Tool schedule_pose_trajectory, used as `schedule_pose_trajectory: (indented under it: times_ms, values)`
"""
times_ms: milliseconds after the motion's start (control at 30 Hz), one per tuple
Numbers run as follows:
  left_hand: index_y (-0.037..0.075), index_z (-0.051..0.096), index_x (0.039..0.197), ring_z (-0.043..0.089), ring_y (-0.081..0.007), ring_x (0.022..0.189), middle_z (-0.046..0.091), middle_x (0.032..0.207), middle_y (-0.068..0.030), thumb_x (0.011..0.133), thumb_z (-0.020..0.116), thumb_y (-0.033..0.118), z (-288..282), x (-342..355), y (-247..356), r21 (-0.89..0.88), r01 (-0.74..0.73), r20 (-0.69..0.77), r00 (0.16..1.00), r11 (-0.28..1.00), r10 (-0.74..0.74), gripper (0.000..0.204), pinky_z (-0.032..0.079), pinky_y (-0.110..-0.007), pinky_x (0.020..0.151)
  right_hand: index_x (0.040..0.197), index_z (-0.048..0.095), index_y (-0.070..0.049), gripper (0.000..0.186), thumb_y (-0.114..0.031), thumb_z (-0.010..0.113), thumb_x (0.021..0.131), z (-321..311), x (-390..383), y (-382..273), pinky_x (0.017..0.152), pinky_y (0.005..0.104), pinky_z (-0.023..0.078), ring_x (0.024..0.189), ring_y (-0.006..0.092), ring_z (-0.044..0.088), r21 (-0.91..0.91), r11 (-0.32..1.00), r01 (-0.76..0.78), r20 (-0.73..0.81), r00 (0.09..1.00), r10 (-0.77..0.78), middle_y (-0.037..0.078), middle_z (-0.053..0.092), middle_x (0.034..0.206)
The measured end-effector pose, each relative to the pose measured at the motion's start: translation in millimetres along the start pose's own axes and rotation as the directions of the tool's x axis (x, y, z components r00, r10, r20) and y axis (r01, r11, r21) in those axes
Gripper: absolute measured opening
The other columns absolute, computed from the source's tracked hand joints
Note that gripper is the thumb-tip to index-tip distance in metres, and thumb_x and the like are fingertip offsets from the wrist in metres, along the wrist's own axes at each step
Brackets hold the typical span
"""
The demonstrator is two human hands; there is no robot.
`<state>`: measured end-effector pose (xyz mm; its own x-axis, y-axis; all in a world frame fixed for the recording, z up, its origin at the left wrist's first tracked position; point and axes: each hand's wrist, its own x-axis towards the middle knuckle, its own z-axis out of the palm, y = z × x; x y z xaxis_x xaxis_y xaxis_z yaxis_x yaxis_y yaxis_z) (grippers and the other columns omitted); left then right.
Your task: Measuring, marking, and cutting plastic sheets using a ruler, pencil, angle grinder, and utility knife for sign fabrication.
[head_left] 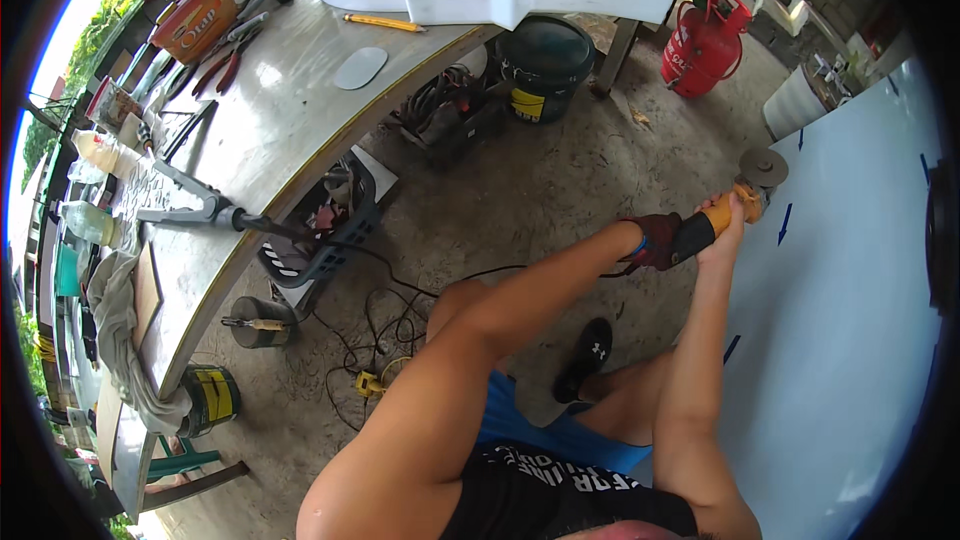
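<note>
The gloved left hand (656,242) grips the angle grinder (717,214) at its rear, the bare right hand (729,235) its front, likely for steadiness, its disc (764,168) just beyond them near the pale panel (850,250).

Orange tub (197,25): large pale lettering on the side.
Red gas cylinder (697,55): pale lettering.
Black shirt (560,480): white lettering across the front.
Black shoe (583,368): white logo.
Dark bucket (545,62): yellow label.
Pale panel (815,320): dark blue arrows (784,225).
</note>
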<state>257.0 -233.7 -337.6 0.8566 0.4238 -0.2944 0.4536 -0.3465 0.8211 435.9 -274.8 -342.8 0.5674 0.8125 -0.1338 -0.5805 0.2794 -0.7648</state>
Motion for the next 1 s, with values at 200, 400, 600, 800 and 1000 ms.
schedule_pose_trajectory:
  times_ms: [200, 400, 600, 800, 1000]
  values:
    - [0.002, 0.054, 0.132, 0.067, -0.0403, 0.112, 0.067, 0.121, -0.0233, 0.081, 0.079, 0.037, -48.3, -85.1, 64.0, 0.360, -0.050, -0.348, 0.919, 0.932, 0.184, 0.066, 0.053, -0.045, 0.098, 0.109, 0.059, -0.008, 0.030, -0.027, 0.075, 0.092, 3.5, -16.9, -7.3, 0.070, 0.0362, 0.057, 0.077, 0.0218, 0.064, -0.027, 0.999, 0.030, 0.002, 1.000, -0.030, 0.008, 0.064, 0.090]
    - [0.016, 0.067, 0.123, 0.068, -0.0344, 0.105, 0.072, 0.109, -0.0140, 0.097, 0.060, 0.035, -243.4, -234.7, 112.2, 0.699, 0.475, -0.635, 0.066, 0.535, 0.770, 0.033, 0.052, -0.045, 0.090, 0.114, 0.060, -0.005, 0.034, -0.023, 0.076, 0.091, 60.9, -70.5, -37.6, 0.066, 0.0345, 0.058, 0.074, 0.0201, 0.067, -0.312, 0.941, 0.134, 0.123, 0.987, -0.100, 0.009, 0.065, 0.089]
    - [0.016, 0.068, 0.125, 0.066, -0.0354, 0.114, 0.072, 0.119, -0.0139, 0.099, 0.055, 0.039, -301.9, -214.6, 73.5, 0.674, 0.414, -0.734, 0.466, 0.612, 0.494, 0.037, 0.052, -0.047, 0.096, 0.112, 0.062, -0.002, 0.033, -0.022, 0.077, 0.089, 146.3, -100.7, -44.3, 0.064, 0.0325, 0.058, 0.070, 0.0183, 0.069, -0.454, 0.848, 0.272, 0.412, 0.909, -0.071, 0.008, 0.068, 0.087]
    - [0.024, 0.070, 0.126, 0.065, -0.0340, 0.118, 0.071, 0.126, -0.0092, 0.101, 0.049, 0.042, -297.6, -204.3, 82.2, 0.596, 0.545, -0.797, 0.489, 0.590, 0.353, 0.037, 0.051, -0.047, 0.102, 0.107, 0.065, -0.002, 0.031, -0.021, 0.079, 0.087, 203.1, -90.7, -43.6, 0.062, 0.0316, 0.057, 0.069, 0.0168, 0.070, -0.467, 0.821, 0.330, 0.514, 0.856, -0.051, 0.007, 0.069, 0.085]
    - [0.026, 0.073, 0.120, 0.068, -0.0345, 0.113, 0.073, 0.121, -0.0089, 0.100, 0.050, 0.044, -297.1, -199.4, 82.1, 0.518, 0.562, -0.851, 0.412, 0.645, 0.325, 0.036, 0.053, -0.048, 0.098, 0.109, 0.066, -0.001, 0.033, -0.021, 0.080, 0.086, 238.7, -73.7, -36.8, 0.062, 0.0308, 0.057, 0.069, 0.0168, 0.070, -0.470, 0.803, 0.367, 0.578, 0.816, -0.035, 0.008, 0.070, 0.087]
